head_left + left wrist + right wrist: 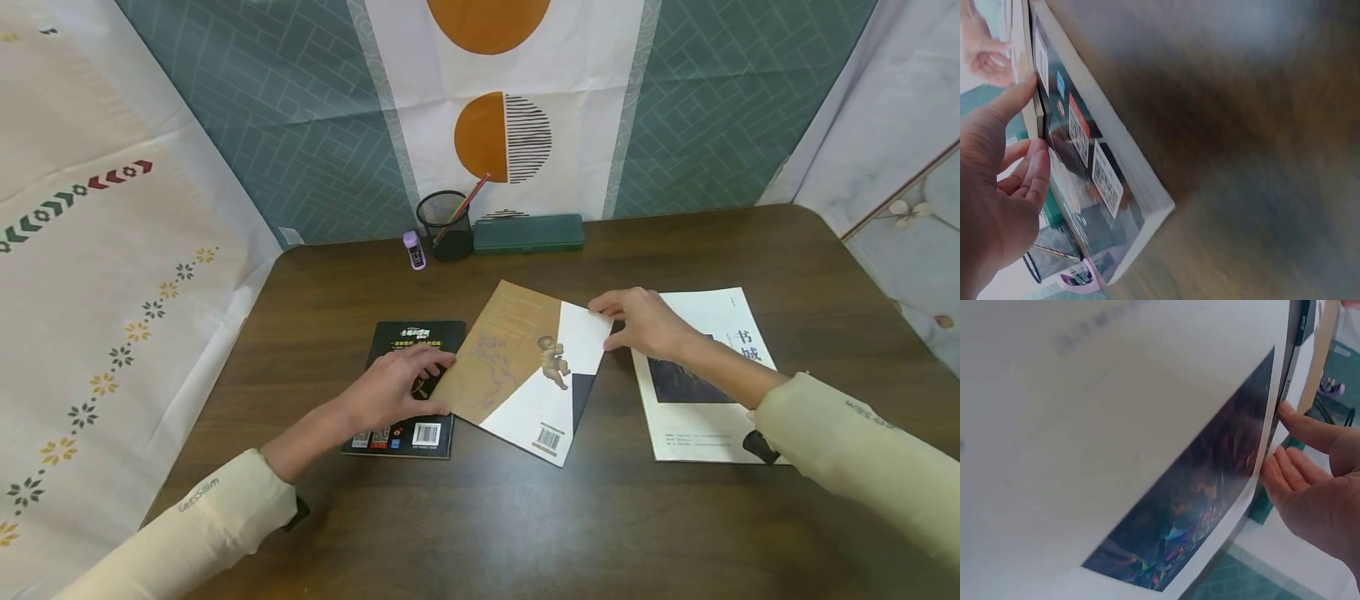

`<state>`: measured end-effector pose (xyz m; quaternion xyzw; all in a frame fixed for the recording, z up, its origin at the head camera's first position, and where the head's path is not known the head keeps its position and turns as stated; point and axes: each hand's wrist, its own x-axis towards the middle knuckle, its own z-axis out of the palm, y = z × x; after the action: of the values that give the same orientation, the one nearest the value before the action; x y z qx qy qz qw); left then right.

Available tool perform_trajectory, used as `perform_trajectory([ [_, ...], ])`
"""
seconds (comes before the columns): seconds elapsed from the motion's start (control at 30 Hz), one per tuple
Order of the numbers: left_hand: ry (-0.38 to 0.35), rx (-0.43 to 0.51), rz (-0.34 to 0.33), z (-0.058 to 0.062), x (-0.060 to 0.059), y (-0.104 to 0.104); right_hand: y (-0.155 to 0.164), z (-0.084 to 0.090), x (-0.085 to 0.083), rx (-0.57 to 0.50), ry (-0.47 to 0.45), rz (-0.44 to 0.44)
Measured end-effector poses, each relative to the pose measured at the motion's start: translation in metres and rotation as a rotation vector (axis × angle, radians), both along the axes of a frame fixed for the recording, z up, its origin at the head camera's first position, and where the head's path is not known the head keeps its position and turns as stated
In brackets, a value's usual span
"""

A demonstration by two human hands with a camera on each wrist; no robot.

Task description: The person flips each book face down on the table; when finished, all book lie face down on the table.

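Note:
A tan and white book lies turned at an angle in the middle, its left corner over a black book. My left hand holds that left corner between thumb and fingers, above the black book. In the left wrist view, the thumb of the left hand lies along the upper book's edge. My right hand grips the opposite corner; the right wrist view shows the right hand with thumb and fingers on either side of it. Below the right forearm lies a white magazine, partly covered.
At the back of the table stand a black mesh pen cup with pencils, a green case and a small purple-capped bottle. Patterned cloths hang behind and at both sides.

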<state>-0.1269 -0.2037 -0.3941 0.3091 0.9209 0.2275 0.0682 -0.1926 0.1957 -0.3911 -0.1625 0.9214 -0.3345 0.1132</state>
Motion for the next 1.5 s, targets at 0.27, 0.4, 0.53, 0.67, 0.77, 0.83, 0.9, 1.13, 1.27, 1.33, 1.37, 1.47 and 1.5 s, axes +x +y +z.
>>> perform_trajectory([
  [0.27, 0.055, -0.062, -0.006, 0.003, 0.019, 0.011, 0.002, 0.002, -0.01, -0.037, -0.002, 0.01],
  [0.4, 0.069, -0.064, -0.016, 0.003, 0.028, 0.018, 0.002, 0.002, -0.014, -0.038, -0.002, 0.003],
  [0.53, 0.091, -0.056, -0.025, 0.0, 0.036, 0.025, 0.003, 0.001, -0.018, -0.031, -0.006, -0.001],
  [0.67, 0.097, -0.067, -0.012, -0.002, 0.043, 0.03, 0.003, -0.001, -0.021, -0.029, 0.003, -0.001],
  [0.77, 0.104, -0.077, 0.006, -0.003, 0.047, 0.031, 0.003, -0.001, -0.022, -0.027, 0.013, 0.0],
  [0.83, 0.107, -0.077, 0.015, -0.003, 0.049, 0.032, 0.002, -0.001, -0.023, -0.026, 0.017, 0.002],
  [0.9, 0.104, -0.076, 0.022, -0.004, 0.051, 0.032, 0.002, -0.001, -0.023, -0.023, 0.018, 0.005],
  [1.13, 0.1, -0.075, 0.032, -0.005, 0.054, 0.033, 0.0, -0.001, -0.023, -0.015, 0.021, 0.007],
  [1.27, 0.109, -0.08, 0.03, -0.006, 0.054, 0.033, 0.0, -0.002, -0.023, -0.014, 0.027, 0.012],
  [1.33, 0.114, -0.079, 0.028, -0.007, 0.054, 0.033, 0.0, -0.004, -0.022, -0.017, 0.028, 0.015],
  [1.37, 0.118, -0.078, 0.027, -0.007, 0.054, 0.033, 0.001, -0.004, -0.021, -0.019, 0.029, 0.018],
  [1.47, 0.13, -0.079, 0.02, -0.008, 0.054, 0.033, 0.001, -0.004, -0.02, -0.025, 0.034, 0.024],
  [1.5, 0.135, -0.081, 0.016, -0.009, 0.054, 0.033, 0.001, -0.004, -0.019, -0.027, 0.036, 0.026],
])
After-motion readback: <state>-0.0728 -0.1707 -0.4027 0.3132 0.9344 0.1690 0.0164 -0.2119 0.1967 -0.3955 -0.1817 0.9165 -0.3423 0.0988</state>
